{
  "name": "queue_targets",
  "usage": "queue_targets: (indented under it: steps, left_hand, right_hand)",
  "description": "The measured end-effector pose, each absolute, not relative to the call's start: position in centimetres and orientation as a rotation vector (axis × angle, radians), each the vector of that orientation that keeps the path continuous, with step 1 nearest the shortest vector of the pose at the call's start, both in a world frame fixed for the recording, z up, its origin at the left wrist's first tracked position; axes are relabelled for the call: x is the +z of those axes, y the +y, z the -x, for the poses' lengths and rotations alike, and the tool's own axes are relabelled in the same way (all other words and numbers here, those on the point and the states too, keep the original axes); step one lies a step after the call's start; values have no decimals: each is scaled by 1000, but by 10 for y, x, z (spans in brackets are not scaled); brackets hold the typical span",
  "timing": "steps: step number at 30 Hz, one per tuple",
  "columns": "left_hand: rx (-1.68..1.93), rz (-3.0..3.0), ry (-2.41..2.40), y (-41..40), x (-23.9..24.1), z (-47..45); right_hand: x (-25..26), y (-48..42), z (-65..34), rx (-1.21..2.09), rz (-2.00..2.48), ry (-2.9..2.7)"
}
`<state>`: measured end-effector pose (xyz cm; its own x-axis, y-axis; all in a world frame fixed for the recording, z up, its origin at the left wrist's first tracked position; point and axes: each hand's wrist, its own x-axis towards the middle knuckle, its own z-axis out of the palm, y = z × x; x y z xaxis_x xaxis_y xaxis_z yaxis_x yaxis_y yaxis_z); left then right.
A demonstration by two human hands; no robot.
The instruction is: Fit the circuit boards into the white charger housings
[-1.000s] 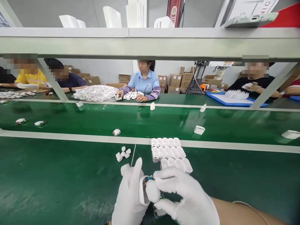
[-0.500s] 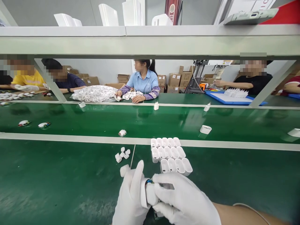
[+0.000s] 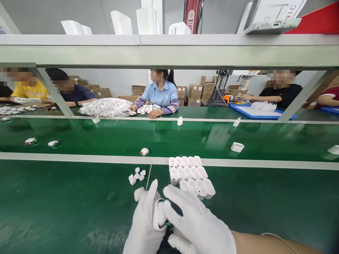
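Both of my hands wear white gloves and meet at the bottom centre. My left hand (image 3: 145,222) is wrapped round a small white charger shell (image 3: 160,214), index finger raised. My right hand (image 3: 197,222) curls over the shell's other side, pressing on it. A bit of green circuit board shows between the palms. Just beyond my fingers stand several open white shells in rows (image 3: 189,174). Several small white caps (image 3: 136,176) lie to their left.
A green conveyor belt (image 3: 106,135) runs across beyond the bench, carrying loose white parts (image 3: 237,146) and a small assembled piece (image 3: 144,152). Other people sit across it at a far bench with a pile of white bags (image 3: 106,106). A metal shelf rail (image 3: 169,53) crosses overhead.
My right hand has slid further over the shell, covering the white piece it pinched before. Loose parts on the conveyor have drifted right. The view has tilted slightly.
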<state>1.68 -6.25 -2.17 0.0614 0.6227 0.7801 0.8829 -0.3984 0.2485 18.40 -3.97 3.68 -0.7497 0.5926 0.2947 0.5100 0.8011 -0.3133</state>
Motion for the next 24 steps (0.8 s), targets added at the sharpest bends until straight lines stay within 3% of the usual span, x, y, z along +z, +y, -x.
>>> queue_targets:
  steps: [6, 9, 13, 19, 24]
  left_hand:
    - [-1337, 2126, -1567, -67, -27, -14]
    - [-1379, 2182, -1621, -68, -31, -14]
    - [-1361, 2206, -1688, -72, -38, -20]
    - [-1319, 2231, -1735, -82, -44, -27]
    - [-1297, 2243, -1702, -88, -38, -20]
  right_hand:
    - [38, -45, -184, 428, 1002, -2566]
    - [43, -40, -190, 597, 797, -2467]
    - [44, -29, -199, 1124, 637, -2165]
    - [23, -25, -191, 2256, 403, -1583]
    - [24, -26, -183, 2427, 297, -1345]
